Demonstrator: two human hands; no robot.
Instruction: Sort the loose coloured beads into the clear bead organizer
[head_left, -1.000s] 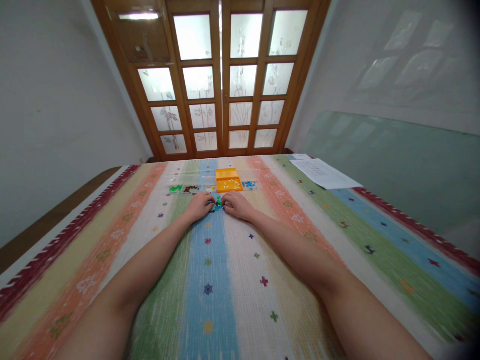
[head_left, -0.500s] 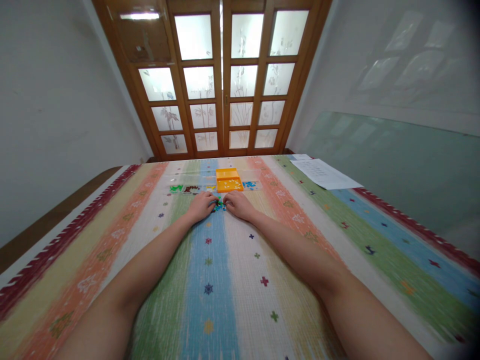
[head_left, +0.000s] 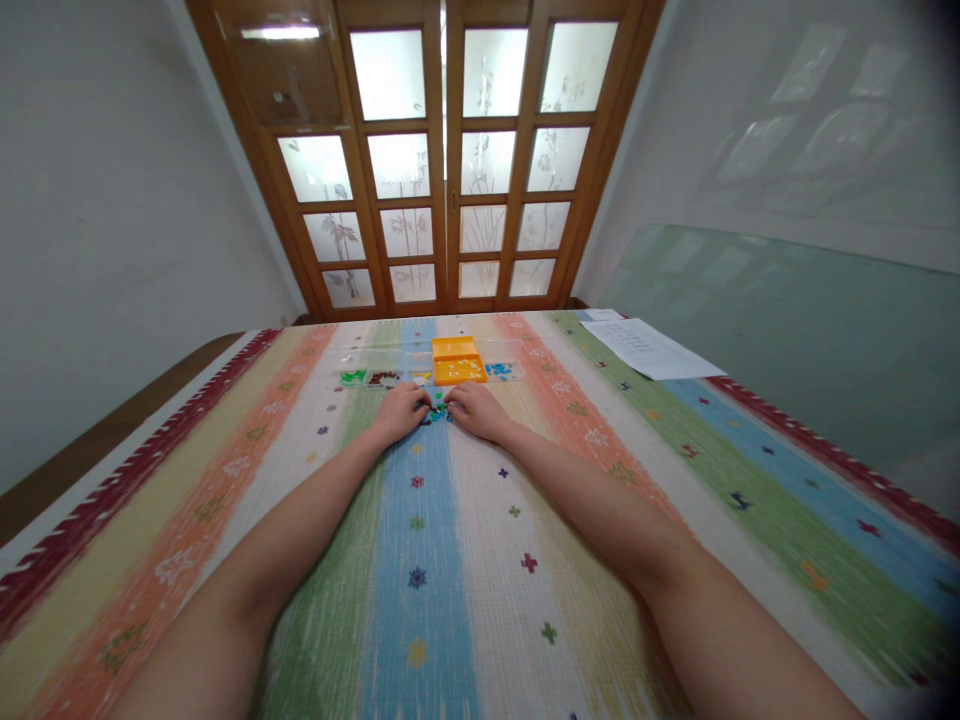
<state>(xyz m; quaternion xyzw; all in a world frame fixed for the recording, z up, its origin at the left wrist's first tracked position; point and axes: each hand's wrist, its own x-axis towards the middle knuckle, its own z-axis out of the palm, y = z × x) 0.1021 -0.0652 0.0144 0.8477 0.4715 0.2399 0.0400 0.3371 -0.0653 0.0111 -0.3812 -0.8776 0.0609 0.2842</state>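
Between my two hands lies a small cluster of tiny green, blue and dark pieces (head_left: pixel 438 413) on the tablecloth. My left hand (head_left: pixel 403 410) rests at the left side of the cluster, fingers curled together at its edge. From the right, my right hand (head_left: pixel 478 410) reaches in with thumb and fingertips pinched by the pieces. Whatever either hand holds is too small to make out. Just beyond the hands stands an open orange case (head_left: pixel 459 372) with small pale pieces in it. A clear compartment box (head_left: pixel 352 358) beside it holds green, brown, yellow and blue pieces.
A striped, patterned tablecloth (head_left: pixel 420 620) covers the table. White printed sheets (head_left: pixel 649 348) lie toward the far right. Behind the table are wooden doors with glass panes (head_left: pixel 450 160), and a glass panel (head_left: pixel 787 330) leans by the right wall.
My left hand has shifted slightly left, away from the cluster, and more of the small pieces show between the hands. My right hand has hardly moved.
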